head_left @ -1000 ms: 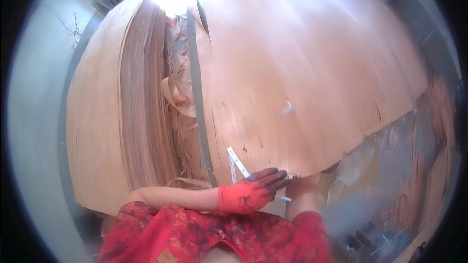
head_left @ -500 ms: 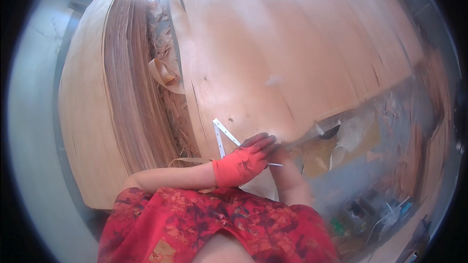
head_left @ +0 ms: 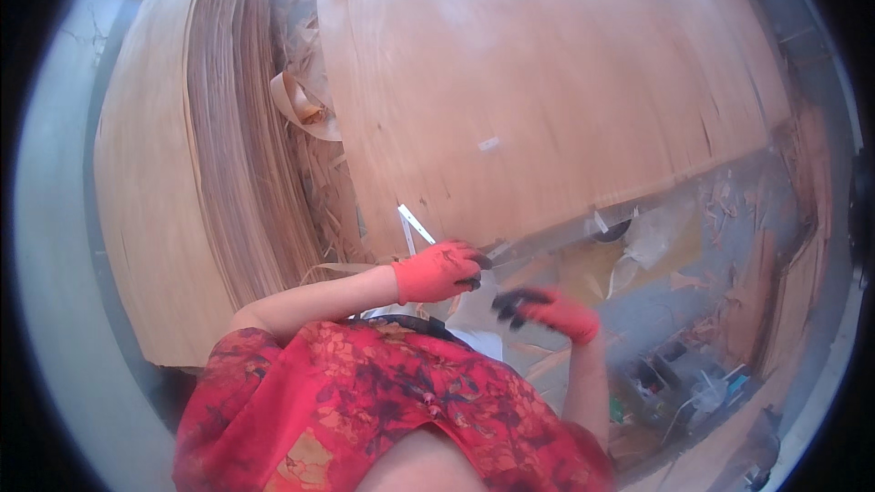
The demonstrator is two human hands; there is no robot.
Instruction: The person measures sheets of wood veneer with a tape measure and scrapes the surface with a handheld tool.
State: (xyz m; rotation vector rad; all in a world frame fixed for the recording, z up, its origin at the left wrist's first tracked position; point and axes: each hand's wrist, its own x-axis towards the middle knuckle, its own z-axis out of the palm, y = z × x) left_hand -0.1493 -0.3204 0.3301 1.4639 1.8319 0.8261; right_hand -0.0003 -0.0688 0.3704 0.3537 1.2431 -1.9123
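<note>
Wood stack: tall pile of thin sheets [head_left: 241, 137], 10 o'clock if you put the person's left hand [head_left: 437, 273] at the middle of the dial.
Shavings: loads of torn scraps [head_left: 333, 187] at 11, plus one fat curled ribbon [head_left: 290, 96], all jammed beside the pile.
White strip: the folded thing [head_left: 417, 223] pokes out at 11, right by the left hand, bent like an upside-down V, lower ends hidden.
Left glove: red, dark fingers curled in; can't tell from here if they're actually clamped on the strip.
Right glove: the right hand [head_left: 556, 312] is between 3 and 4, fingers loosely apart, nothing visible in it, not touching the left one.
Clear plastic: crumpled bit [head_left: 649, 244] at 3, on a yellowish panel [head_left: 679, 260].
Clutter: messy heap [head_left: 711, 392] at 4, too blurry to sort out.
Planks: rough reddish wood [head_left: 784, 292] at 3, far side.
Wall: pale one [head_left: 59, 173], 9 to 10.
Big sheet: broad tan wood [head_left: 547, 82] fills 11 to 2, with a small white patch [head_left: 489, 143] on it.
Ground: greyish [head_left: 638, 328], 3 to 4, scraps about.
Edges: the big sheet's left side borders the shavings; its near side slants from the left hand towards 2.
Elbow room: a gap between the gloves; shavings clog the slot at 11.
</note>
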